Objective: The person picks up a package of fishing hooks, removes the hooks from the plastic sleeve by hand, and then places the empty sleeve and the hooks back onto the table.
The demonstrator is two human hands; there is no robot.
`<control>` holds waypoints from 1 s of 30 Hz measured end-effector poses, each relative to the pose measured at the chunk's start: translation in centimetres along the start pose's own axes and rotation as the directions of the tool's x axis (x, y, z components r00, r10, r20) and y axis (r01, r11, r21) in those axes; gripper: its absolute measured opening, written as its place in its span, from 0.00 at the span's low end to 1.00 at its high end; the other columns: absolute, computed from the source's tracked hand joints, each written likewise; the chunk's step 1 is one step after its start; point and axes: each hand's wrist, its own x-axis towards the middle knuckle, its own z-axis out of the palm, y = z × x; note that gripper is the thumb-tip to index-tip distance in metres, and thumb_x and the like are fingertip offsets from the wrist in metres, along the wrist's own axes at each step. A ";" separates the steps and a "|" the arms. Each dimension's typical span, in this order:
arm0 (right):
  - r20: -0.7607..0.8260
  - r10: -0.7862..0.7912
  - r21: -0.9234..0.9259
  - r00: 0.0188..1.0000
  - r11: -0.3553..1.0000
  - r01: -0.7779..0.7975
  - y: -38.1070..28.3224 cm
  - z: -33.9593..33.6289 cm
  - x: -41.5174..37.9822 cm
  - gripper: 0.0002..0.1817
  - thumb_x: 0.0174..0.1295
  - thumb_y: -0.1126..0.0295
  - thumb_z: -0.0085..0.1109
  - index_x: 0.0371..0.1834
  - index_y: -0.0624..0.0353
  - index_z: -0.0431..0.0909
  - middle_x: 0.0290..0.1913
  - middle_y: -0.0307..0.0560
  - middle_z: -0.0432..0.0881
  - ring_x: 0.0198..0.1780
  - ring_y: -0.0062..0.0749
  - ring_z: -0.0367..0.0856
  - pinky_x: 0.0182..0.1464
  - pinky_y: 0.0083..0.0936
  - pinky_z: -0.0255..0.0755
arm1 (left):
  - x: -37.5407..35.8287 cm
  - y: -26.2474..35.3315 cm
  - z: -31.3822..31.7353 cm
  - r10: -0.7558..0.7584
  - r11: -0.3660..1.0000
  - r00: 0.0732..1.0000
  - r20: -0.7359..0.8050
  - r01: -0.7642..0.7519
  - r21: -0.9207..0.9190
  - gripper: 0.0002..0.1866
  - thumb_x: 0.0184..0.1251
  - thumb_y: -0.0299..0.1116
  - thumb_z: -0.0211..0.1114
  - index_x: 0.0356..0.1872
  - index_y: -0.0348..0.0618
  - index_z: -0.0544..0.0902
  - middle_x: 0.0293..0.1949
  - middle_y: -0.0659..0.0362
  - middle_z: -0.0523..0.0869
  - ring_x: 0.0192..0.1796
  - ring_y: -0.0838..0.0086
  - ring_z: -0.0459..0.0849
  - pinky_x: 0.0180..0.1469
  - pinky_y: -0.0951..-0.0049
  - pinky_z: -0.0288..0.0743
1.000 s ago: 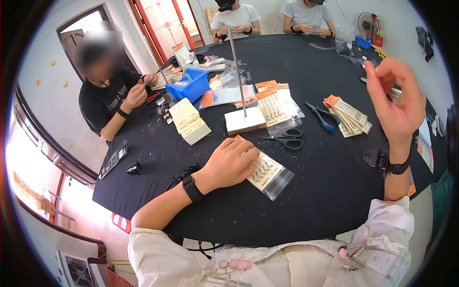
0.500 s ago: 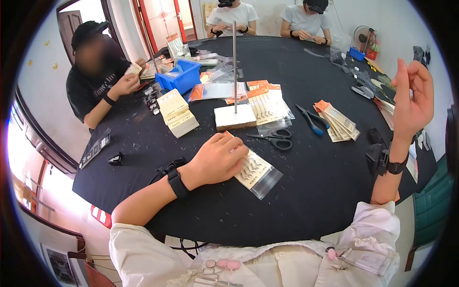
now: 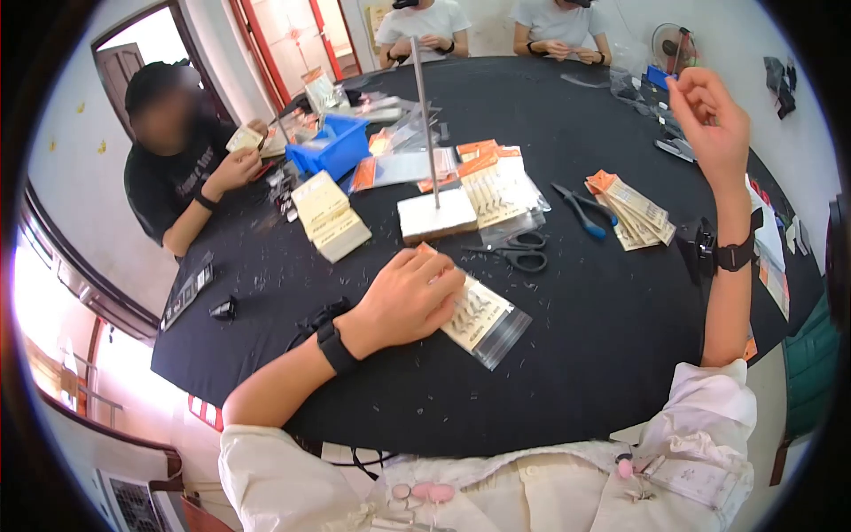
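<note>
My left hand [image 3: 408, 297] lies on a packet of fish hooks [image 3: 480, 312] in front of me, fingers curled over its upper part. A row of small dark hooks shows on its cream card, and the clear plastic end points toward me. Part of its orange top is hidden by the hand. Raised above the table's right side is my right hand [image 3: 716, 129], fingers loosely bent and apart, with nothing visible in it. Black-handled scissors [image 3: 525, 254] rest just beyond the packet. Farther right are blue-handled pliers [image 3: 587, 213].
A metal rod [image 3: 423, 124] stands upright in a white block [image 3: 436, 215]. Around it lie more hook packets [image 3: 495, 191], a stack of cards [image 3: 330, 217], fanned packets [image 3: 634, 213] and a blue bin [image 3: 332, 149]. A person [image 3: 177, 142] sits left; two others sit across.
My right hand has moved left and slightly up in the view. The camera view has tilted a little. My left hand stays on the packet.
</note>
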 end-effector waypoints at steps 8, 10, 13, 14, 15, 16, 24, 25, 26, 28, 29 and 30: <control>0.726 0.467 -0.357 0.505 0.883 -0.304 -0.4 -2.3 0.0 0.09 0.59 0.74 0.62 0.42 0.62 0.79 0.23 0.36 0.78 0.21 0.19 0.73 0.29 0.19 0.69 | 0.3 0.3 -0.1 -0.005 1.000 1.000 0.018 0.006 -0.025 0.12 0.57 0.27 0.68 0.43 0.45 0.81 0.44 0.58 0.83 0.46 0.63 0.83 0.51 0.63 0.74; 0.716 0.620 -0.549 0.321 0.784 -0.289 0.1 -2.3 -0.3 0.19 0.60 0.74 0.59 0.56 0.61 0.80 0.25 0.40 0.80 0.24 0.23 0.79 0.32 0.22 0.73 | 0.3 0.3 -0.1 -0.016 1.000 1.000 0.015 0.016 -0.007 0.11 0.57 0.27 0.67 0.42 0.44 0.81 0.43 0.58 0.83 0.45 0.63 0.83 0.49 0.64 0.74; 0.711 0.554 -0.491 0.434 0.832 -0.257 0.9 -2.6 -1.1 0.32 0.61 0.73 0.58 0.72 0.49 0.71 0.31 0.42 0.82 0.26 0.25 0.83 0.33 0.24 0.74 | 0.5 0.2 -0.2 -0.011 1.000 1.000 0.013 0.011 -0.003 0.11 0.57 0.27 0.67 0.42 0.44 0.81 0.43 0.57 0.83 0.44 0.62 0.83 0.48 0.64 0.74; 0.722 0.521 -0.458 0.455 0.853 -0.250 0.8 -2.3 -1.1 0.35 0.61 0.73 0.59 0.75 0.44 0.68 0.33 0.42 0.83 0.27 0.25 0.83 0.34 0.23 0.74 | 0.4 0.3 -0.2 -0.010 1.000 1.000 0.008 0.010 -0.004 0.11 0.58 0.27 0.67 0.42 0.44 0.81 0.43 0.57 0.82 0.44 0.62 0.83 0.48 0.64 0.74; 0.727 0.515 -0.452 0.454 0.857 -0.248 0.6 -2.1 -0.9 0.35 0.61 0.73 0.59 0.75 0.44 0.68 0.33 0.42 0.83 0.27 0.25 0.83 0.34 0.23 0.74 | 0.3 0.3 -0.3 -0.019 1.000 1.000 0.008 0.019 -0.001 0.11 0.58 0.27 0.67 0.42 0.44 0.81 0.43 0.57 0.82 0.44 0.62 0.83 0.48 0.64 0.74; 0.740 0.521 -0.457 0.425 0.853 -0.251 0.2 -2.2 -0.8 0.36 0.62 0.73 0.59 0.76 0.40 0.66 0.33 0.42 0.83 0.27 0.24 0.83 0.34 0.23 0.75 | 0.3 0.2 -0.3 -0.011 1.000 1.000 0.010 0.012 -0.008 0.11 0.58 0.27 0.67 0.43 0.44 0.81 0.43 0.57 0.82 0.44 0.62 0.83 0.48 0.64 0.73; 0.789 0.439 -0.347 0.429 0.896 -0.279 -0.7 -2.6 -0.7 0.39 0.63 0.72 0.60 0.79 0.36 0.62 0.34 0.41 0.83 0.27 0.20 0.81 0.34 0.20 0.73 | 0.1 0.0 0.2 -0.003 1.000 1.000 -0.029 0.003 -0.008 0.12 0.58 0.28 0.67 0.43 0.43 0.81 0.43 0.56 0.82 0.44 0.61 0.83 0.48 0.63 0.73; 0.793 0.447 -0.360 0.413 0.892 -0.274 -0.5 -2.8 -0.8 0.39 0.62 0.69 0.62 0.78 0.35 0.63 0.34 0.42 0.84 0.29 0.24 0.81 0.36 0.23 0.74 | 0.1 0.0 0.3 -0.002 1.000 1.000 -0.029 0.001 -0.021 0.12 0.58 0.28 0.67 0.43 0.44 0.81 0.43 0.56 0.82 0.44 0.61 0.83 0.48 0.63 0.73; 0.798 0.447 -0.363 0.405 0.892 -0.270 -0.4 -2.6 -0.8 0.39 0.61 0.66 0.64 0.78 0.34 0.63 0.34 0.43 0.84 0.31 0.27 0.82 0.38 0.26 0.75 | 0.0 -0.1 0.1 -0.004 1.000 1.000 -0.027 0.004 -0.023 0.11 0.58 0.28 0.67 0.43 0.44 0.81 0.43 0.56 0.82 0.44 0.61 0.83 0.49 0.63 0.73; 0.758 0.493 -0.407 0.427 0.869 -0.281 -0.8 -2.9 -0.8 0.44 0.61 0.62 0.64 0.81 0.30 0.55 0.42 0.46 0.86 0.33 0.29 0.82 0.41 0.27 0.75 | 0.0 0.0 -0.1 -0.020 1.000 1.000 0.003 0.020 -0.016 0.10 0.59 0.28 0.67 0.42 0.44 0.81 0.43 0.57 0.82 0.45 0.62 0.82 0.49 0.63 0.74; 0.689 0.491 -0.409 0.533 0.870 -0.274 -0.9 -2.9 -1.2 0.45 0.61 0.62 0.64 0.81 0.30 0.53 0.43 0.47 0.86 0.33 0.29 0.82 0.41 0.27 0.75 | -0.1 0.0 -0.1 -0.018 1.000 1.000 -0.002 0.018 -0.009 0.10 0.59 0.28 0.66 0.42 0.44 0.80 0.43 0.57 0.82 0.45 0.62 0.82 0.49 0.63 0.73; 0.606 0.491 -0.424 0.625 0.865 -0.268 -0.9 -3.0 -1.3 0.45 0.61 0.62 0.63 0.82 0.29 0.51 0.45 0.47 0.86 0.33 0.29 0.82 0.41 0.27 0.75 | 0.0 0.0 0.1 -0.007 1.000 1.000 -0.009 0.007 -0.014 0.10 0.60 0.28 0.66 0.42 0.45 0.80 0.43 0.57 0.82 0.45 0.63 0.82 0.49 0.64 0.73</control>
